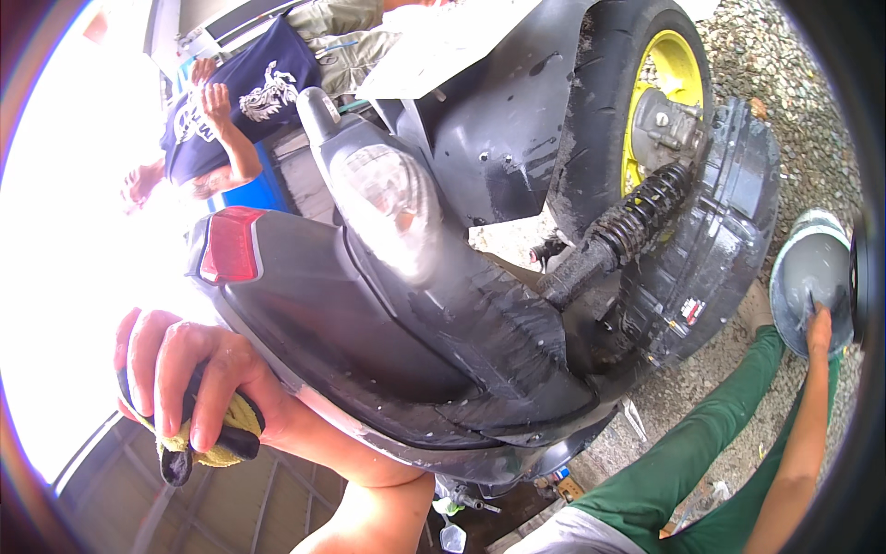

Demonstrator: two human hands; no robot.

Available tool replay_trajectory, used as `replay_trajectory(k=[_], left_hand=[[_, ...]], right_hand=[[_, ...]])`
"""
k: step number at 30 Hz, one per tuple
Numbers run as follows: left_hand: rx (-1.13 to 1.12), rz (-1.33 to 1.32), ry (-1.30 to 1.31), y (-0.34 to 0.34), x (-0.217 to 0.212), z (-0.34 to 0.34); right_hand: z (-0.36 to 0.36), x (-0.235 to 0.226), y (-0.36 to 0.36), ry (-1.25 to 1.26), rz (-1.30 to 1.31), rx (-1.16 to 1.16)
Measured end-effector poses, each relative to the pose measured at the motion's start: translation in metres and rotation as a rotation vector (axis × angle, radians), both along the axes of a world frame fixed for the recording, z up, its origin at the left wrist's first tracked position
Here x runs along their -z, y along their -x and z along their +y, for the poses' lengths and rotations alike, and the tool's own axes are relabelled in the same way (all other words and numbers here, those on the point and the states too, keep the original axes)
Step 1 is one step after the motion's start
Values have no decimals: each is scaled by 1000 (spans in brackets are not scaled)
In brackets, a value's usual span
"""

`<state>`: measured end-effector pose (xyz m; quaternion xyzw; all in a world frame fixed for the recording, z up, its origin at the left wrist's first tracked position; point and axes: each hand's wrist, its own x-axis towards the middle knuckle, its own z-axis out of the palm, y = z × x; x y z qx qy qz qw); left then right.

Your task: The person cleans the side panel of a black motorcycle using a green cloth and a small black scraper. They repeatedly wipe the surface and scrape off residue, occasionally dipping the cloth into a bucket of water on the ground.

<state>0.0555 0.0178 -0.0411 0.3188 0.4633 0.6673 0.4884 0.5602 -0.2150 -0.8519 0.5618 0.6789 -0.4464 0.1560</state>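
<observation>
Left hand [198,383] with a cloth [226,443], right hand [818,331] at a grey bucket [786,295].
A dark, water-spotted scooter [323,314] stands between them, yellow-rimmed wheel [600,111] near gravel [775,74], another person [231,115] beyond. The yellow-and-black cloth is bunched beside its tail, left fingers curled round it; whether the right fingers hold anything, I cannot tell.

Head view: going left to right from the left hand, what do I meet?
Left hand gripping a yellow-and-black cloth → black coil spring by the wheel → grey bucket, with the right hand reaching in.
</observation>
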Motion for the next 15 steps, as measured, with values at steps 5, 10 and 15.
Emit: replay_trajectory(k=[5,10,15], left_hand=[[4,48,-27,-9,-20,-9],[87,-77,62,24,-13,-25],[156,-121,7,21,-27,-17]], right_hand=[[91,-196,75,521,249,492],[168,-424,139,894,509,775],[199,-580,189,737,611,444]])
